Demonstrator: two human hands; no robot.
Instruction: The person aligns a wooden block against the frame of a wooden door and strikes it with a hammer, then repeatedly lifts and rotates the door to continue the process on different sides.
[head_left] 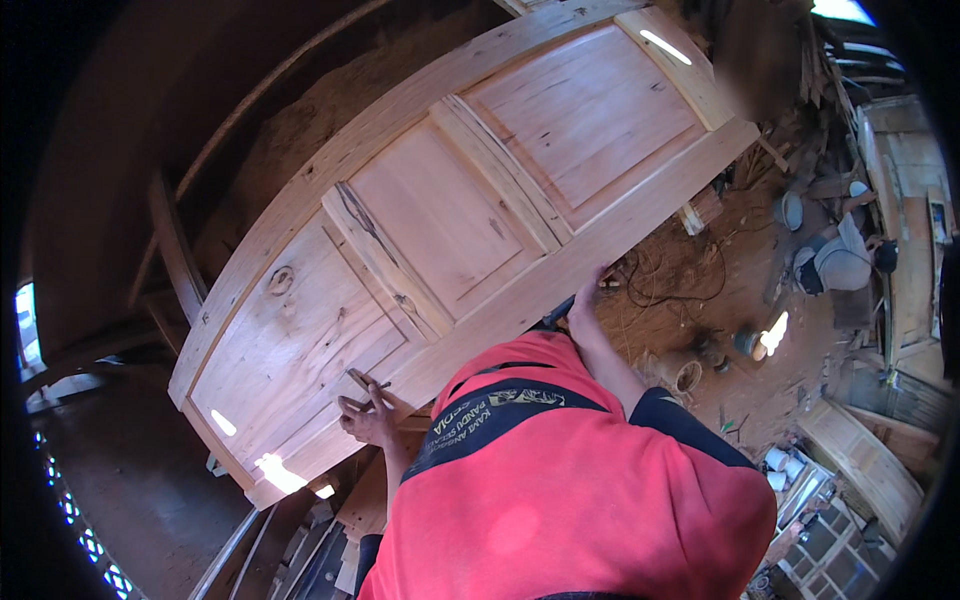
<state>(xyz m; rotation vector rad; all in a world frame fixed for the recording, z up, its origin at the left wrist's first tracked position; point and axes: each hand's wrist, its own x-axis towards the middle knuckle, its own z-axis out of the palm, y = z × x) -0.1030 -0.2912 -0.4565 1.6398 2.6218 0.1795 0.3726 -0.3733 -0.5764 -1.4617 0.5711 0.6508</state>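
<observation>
A large pale wooden door (488, 290) with a curved far edge and three recessed panels lies in front of me. My left hand (372, 418) is over its near edge toward the left end, fingers closed around a small, thin, dark brown piece (360, 378) whose kind I cannot make out. My right hand (584, 308) is at the near edge further right, fingers up against the wood. Something dark blue (558, 313) shows beside that hand. The right fingertips are partly hidden, so their grip does not show.
A person (840, 262) crouches at the far right near a bucket (788, 210). On the dirt floor lie a dark cable (680, 290) and a pot-like container (686, 374). A curved wooden piece (862, 468) stands at lower right, near white cans (780, 466). Timber posts (176, 245) are at the left.
</observation>
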